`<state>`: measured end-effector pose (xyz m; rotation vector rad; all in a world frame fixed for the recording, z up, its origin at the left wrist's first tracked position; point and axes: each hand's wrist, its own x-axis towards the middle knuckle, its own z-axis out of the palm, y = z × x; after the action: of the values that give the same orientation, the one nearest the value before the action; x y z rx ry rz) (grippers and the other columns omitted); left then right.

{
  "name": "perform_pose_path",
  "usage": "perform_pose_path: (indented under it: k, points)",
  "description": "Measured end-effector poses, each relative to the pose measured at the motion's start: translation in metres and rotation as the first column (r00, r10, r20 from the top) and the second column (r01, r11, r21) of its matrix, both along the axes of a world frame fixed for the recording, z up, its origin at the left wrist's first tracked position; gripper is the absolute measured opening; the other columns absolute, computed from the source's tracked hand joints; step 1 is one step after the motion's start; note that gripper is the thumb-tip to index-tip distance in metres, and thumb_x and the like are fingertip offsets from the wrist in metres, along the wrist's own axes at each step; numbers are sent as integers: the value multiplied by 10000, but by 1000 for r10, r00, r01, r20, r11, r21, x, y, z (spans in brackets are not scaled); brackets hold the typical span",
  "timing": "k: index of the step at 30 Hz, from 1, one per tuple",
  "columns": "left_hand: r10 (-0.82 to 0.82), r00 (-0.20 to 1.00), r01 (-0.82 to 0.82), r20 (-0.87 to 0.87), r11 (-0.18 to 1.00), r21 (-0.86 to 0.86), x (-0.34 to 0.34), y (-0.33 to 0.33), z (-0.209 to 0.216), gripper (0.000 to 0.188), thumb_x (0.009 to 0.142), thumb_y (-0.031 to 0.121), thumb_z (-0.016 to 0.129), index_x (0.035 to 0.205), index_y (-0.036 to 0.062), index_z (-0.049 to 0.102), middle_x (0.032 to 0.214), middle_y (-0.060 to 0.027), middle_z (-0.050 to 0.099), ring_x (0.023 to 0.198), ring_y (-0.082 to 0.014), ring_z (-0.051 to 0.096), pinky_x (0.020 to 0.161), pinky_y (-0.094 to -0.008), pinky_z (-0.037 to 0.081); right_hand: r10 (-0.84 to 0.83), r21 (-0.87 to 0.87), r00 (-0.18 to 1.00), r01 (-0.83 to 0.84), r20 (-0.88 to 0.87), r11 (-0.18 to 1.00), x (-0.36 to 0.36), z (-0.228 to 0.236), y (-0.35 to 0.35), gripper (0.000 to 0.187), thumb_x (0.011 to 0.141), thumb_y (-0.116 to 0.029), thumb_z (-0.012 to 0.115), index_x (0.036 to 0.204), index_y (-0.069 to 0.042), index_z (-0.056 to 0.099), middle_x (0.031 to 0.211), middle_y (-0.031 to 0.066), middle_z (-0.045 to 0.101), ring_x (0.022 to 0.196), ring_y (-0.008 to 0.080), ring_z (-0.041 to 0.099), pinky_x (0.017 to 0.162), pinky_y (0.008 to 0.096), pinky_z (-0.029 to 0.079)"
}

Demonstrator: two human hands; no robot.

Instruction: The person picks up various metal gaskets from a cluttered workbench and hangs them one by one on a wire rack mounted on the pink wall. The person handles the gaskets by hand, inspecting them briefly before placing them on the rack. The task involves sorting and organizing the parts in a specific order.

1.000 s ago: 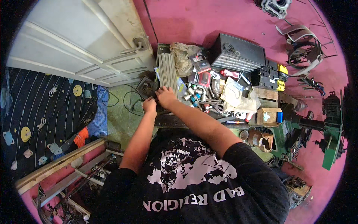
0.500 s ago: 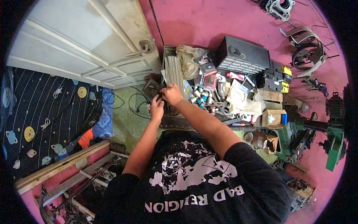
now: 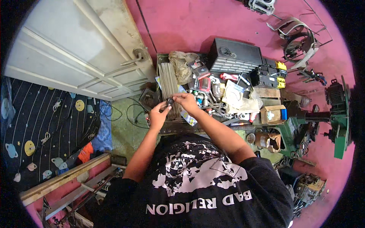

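Between the fingertips of both my hands is a small dark part (image 3: pixel 170 101), too small to name. My left hand (image 3: pixel 160 113) pinches it from the left, and my right hand (image 3: pixel 184 101) closes on it from the right. Both hands are over the near end of a bundle of long thin grey rods (image 3: pixel 167 78), which lies lengthwise on the workbench. Just left of the hands stands a small dark open box (image 3: pixel 148 97). A blue and yellow packet (image 3: pixel 189 118) shows beside the rods, below my right wrist.
Sockets and wrenches (image 3: pixel 207 102) crowd the bench to the right. Behind them stand a black drawer cabinet (image 3: pixel 235 55) and black-and-yellow cases (image 3: pixel 268 78). A cardboard box (image 3: pixel 272 114) sits near the right end. The white door (image 3: pixel 87 49) is at left; a green drill press (image 3: pixel 339 129) rises at right.
My hands have come up and right from the edge of the dark box, now above the rods. The small dark part shows between my fingertips. The whole view has shifted slightly.
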<state>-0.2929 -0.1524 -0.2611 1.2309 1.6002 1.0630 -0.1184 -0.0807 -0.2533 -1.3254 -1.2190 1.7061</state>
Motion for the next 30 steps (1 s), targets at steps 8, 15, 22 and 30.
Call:
perform_pose_path:
  k: [8,15,22,30]
  points:
    - [-119,988,115,95,992,43,40,-1,52,315,844,104,780,1136,29,690,961,-25,721,836,-83,642,730,-250,495,-71,-22,973,68,-219,997,67,26,-40,257,935,-108,677,1170,-14,719,931,-19,707,825,56,574,767,222,460]
    - [-298,951,310,-86,909,278,87,12,69,236,820,88,780,1049,39,748,997,-80,722,891,-188,660,787,-307,513,-83,40,991,87,-101,995,118,59,-61,231,963,-121,650,1151,-7,718,750,-92,591,628,18,455,571,205,373]
    - [-350,937,348,0,932,101,151,25,74,118,872,75,734,971,16,759,938,-81,731,918,-167,661,825,-292,502,-154,195,985,167,-81,966,180,65,-61,201,988,-116,604,1140,-54,721,783,-46,631,662,31,531,563,214,429]
    - [-328,841,481,-430,816,320,275,36,122,118,843,110,721,924,28,743,954,-111,732,911,-291,656,844,-388,485,-336,722,863,-47,377,690,295,104,-57,180,815,-176,776,974,-94,757,1016,58,722,1004,262,639,936,374,448]
